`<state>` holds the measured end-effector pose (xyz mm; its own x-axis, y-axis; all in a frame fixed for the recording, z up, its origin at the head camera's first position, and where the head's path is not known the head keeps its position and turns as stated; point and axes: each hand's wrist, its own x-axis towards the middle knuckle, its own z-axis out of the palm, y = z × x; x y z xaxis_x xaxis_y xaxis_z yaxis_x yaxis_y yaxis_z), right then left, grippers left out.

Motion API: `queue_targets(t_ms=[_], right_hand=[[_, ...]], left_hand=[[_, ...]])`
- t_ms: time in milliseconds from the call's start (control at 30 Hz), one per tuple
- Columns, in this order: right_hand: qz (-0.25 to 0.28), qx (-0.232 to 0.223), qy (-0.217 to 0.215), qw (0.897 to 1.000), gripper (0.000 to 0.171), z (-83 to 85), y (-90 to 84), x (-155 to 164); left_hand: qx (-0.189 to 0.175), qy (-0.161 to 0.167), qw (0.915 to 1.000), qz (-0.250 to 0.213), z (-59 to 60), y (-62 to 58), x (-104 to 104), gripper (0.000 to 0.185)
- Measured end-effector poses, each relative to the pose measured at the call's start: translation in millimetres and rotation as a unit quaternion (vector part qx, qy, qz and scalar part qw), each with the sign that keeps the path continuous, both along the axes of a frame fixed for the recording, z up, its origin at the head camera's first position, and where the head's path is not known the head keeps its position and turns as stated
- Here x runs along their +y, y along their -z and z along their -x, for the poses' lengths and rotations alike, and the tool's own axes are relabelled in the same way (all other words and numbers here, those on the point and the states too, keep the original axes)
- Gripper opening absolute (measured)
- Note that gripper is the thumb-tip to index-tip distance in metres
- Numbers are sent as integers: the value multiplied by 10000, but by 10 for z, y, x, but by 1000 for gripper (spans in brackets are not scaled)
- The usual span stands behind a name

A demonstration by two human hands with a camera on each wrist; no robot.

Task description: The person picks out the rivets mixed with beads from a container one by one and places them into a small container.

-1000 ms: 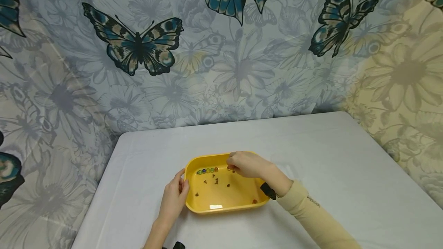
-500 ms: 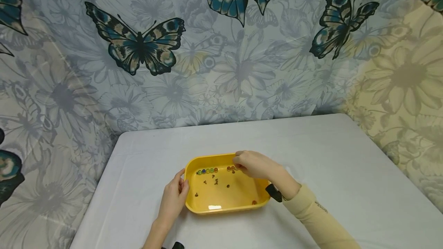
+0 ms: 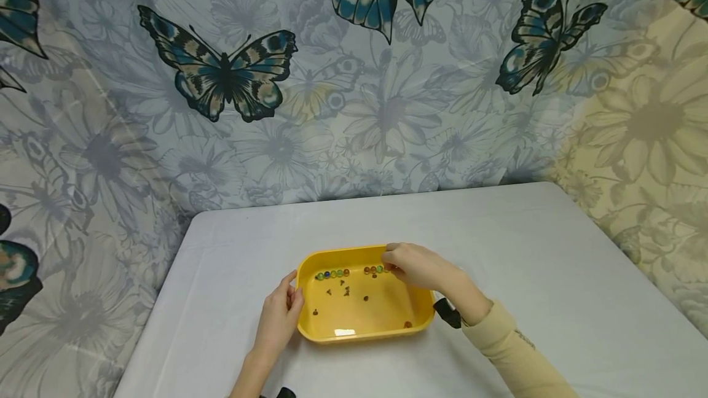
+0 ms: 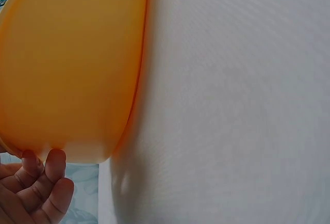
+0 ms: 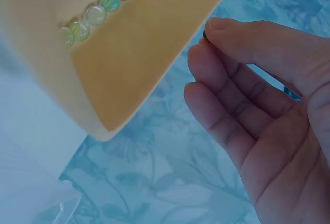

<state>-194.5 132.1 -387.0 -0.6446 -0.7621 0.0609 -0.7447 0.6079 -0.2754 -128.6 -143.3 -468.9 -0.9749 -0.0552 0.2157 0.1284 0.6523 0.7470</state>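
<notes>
A butterfly-and-flower printed backdrop [image 3: 354, 78] is hanging behind the desk [image 3: 525, 250] and carrying no legible writing. The desk, covered in white, is offering open room to the right and behind the tray; its front edge is cut off by the head view.

The yellow tray [image 3: 362, 333] is sitting near the desk's front centre, well clear of the side edges. No label is showing on its wall in either wrist view.

The left hand [image 3: 279, 318] is curling its grip against the tray's left wall, fingertips [image 4: 54, 162] touching the rim.

The right hand [image 3: 415, 266] is hovering over the tray's far right corner. Its grip is pinching a small dark object [image 5: 205, 35] between thumb and forefinger, possibly a marble; most of it is hidden.

Two rows of marbles [image 3: 332, 273] are lying along the tray's far wall. Small dark bits [image 3: 345, 290] are scattering across the floor, too small to identify.
</notes>
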Motion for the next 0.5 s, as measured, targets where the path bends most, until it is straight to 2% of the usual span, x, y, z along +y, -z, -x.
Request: queue_targets(t_ms=[300,500], right_hand=[[155,-26,173,9997,20,-30,23,103],[290,5,211,9994,22,-43,25,173]], left_hand=[[-149,-40,9999,-13,-4,-14,8,40],[-76,34,10000,-14,-11,-12,0,39]])
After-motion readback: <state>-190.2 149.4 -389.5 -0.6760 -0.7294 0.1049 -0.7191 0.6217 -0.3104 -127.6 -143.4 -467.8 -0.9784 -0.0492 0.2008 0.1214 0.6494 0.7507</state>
